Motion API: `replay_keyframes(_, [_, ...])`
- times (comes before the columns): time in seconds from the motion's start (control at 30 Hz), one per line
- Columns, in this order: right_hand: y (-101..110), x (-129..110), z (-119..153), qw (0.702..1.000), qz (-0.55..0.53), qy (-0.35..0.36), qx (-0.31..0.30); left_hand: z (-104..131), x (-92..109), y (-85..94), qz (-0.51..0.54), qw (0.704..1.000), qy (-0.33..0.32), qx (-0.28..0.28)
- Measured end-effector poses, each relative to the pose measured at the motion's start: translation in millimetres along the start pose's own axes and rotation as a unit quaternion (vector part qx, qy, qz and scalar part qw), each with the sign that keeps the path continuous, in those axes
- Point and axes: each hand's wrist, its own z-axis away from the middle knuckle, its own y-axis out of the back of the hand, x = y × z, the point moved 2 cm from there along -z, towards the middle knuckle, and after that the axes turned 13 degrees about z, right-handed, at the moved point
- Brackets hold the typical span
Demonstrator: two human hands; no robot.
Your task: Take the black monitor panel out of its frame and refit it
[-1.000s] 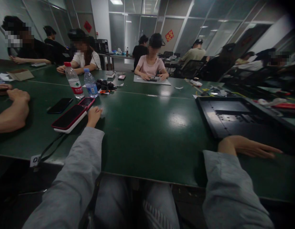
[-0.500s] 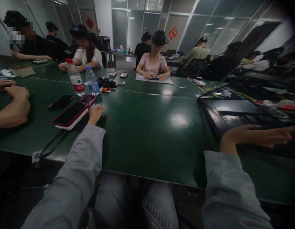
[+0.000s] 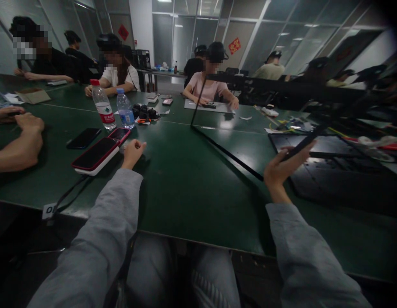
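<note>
My right hand point(image 3: 282, 167) grips one side of a black rectangular frame point(image 3: 231, 155), fingers and thumb around its bar. The frame is raised and tilted, one corner close to the tabletop; the table and people show through its opening. Below and right of the hand lies a flat black panel point(image 3: 326, 182) with slots, partly hidden by the frame and hand. My left hand point(image 3: 134, 153) rests on the green table point(image 3: 185, 188), fingers curled in, with nothing visible in them. Beside it is a phone-like device in a red case point(image 3: 97, 152) on a white base.
A red-capped bottle point(image 3: 103, 109) and a blue-capped bottle point(image 3: 125, 111) stand beyond the left hand. A dark phone point(image 3: 83, 138) lies nearby. Black items point(image 3: 145, 112) and cables point(image 3: 294, 125) lie farther back. Another person's forearm point(image 3: 20, 149) rests at left; people sit across the table.
My right hand has moved left and taken hold of the black frame, which is now lifted and tilted off the panel. My left hand stays in nearly the same place.
</note>
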Motion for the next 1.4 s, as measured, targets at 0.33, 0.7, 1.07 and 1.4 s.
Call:
replay_keyframes(0.33, [-28.3, -2.6, 12.8, 0.997, -0.076, 0.018, 0.026, 1.0, -1.6, -34.5, 0.193, 0.98, 0.017, -0.037])
replay_keyframes(0.7, [-47.1, 26.3, 6.3, 1.0, -0.023, -0.009, -0.013, 15.4, 17.0, -33.4, 0.265, 0.959, 0.06, -0.079])
replay_keyframes(1.07, [-78.4, 44.5, 14.8, 0.966, 0.029, -0.091, -0.242, 8.8, 3.5, -19.5, 0.154, 0.986, 0.069, -0.008])
replay_keyframes(1.4, [-81.5, 44.3, 12.4, 0.97, 0.012, -0.033, -0.239, 10.1, 0.8, -17.4, -0.225, 0.972, -0.015, -0.07])
